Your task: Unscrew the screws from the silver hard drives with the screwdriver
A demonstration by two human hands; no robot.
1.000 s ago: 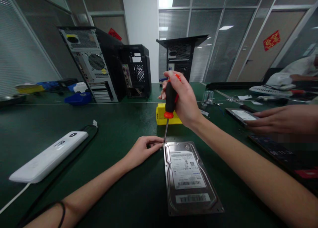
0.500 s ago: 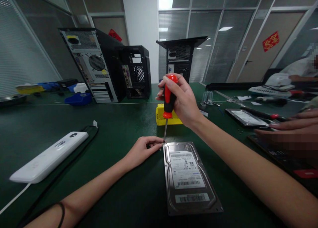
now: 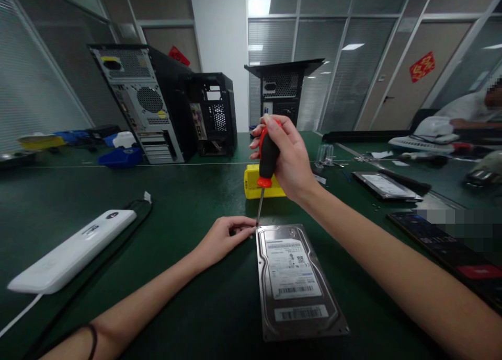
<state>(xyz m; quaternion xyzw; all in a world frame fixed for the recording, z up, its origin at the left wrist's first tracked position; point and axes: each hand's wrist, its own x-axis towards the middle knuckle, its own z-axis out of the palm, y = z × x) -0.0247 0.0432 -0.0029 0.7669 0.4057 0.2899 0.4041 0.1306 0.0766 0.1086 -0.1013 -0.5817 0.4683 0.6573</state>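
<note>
A silver hard drive (image 3: 297, 281) with white labels lies flat on the green table (image 3: 188, 193). Gripped in my right hand (image 3: 288, 153) is a red and black screwdriver (image 3: 269, 159), its handle up and slightly tilted. The shaft reaches down to the drive's far left corner. My left hand (image 3: 229, 235) rests beside that corner, thumb and forefinger pinched near the screwdriver's tip; what they hold is too small to name. Behind the shaft sits a yellow box (image 3: 253, 185), partly hidden by my right hand.
Computer cases (image 3: 151, 106) stand at the back. A white power strip (image 3: 74, 250) with cables lies left. To the right are another hard drive (image 3: 386, 186), a dark device with a screen (image 3: 439, 242) and small parts. A person (image 3: 463, 109) is at the far right.
The screwdriver handle has turned in my right hand, with the tip still by the drive's corner. The other person's hand has left the right side. The whole view has shifted slightly.
</note>
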